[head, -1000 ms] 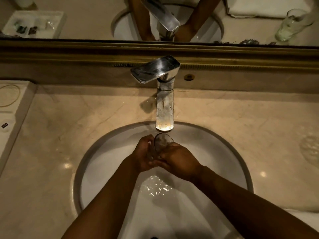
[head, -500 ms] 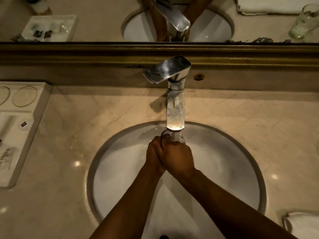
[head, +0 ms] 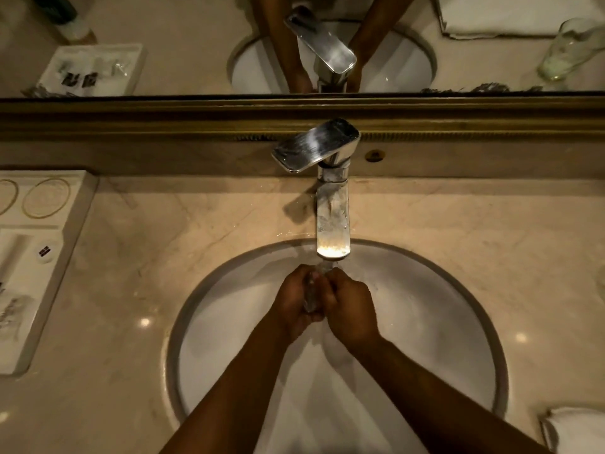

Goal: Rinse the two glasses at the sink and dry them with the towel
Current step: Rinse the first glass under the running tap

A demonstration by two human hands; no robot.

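Spreading wide around both hands, the marble surface (head: 203, 273) carries the round white sink (head: 425, 322), whose bowl lies directly under the grip. The chrome faucet (head: 332, 224) stands just beyond the fingers, its spout overhead. A folded white towel (head: 576, 430) lies well off to the right, nearer the person. The left hand (head: 294, 303) and right hand (head: 352, 309) press together, clasping one glass (head: 311, 293) between them; it is mostly hidden, its rim under the spout.
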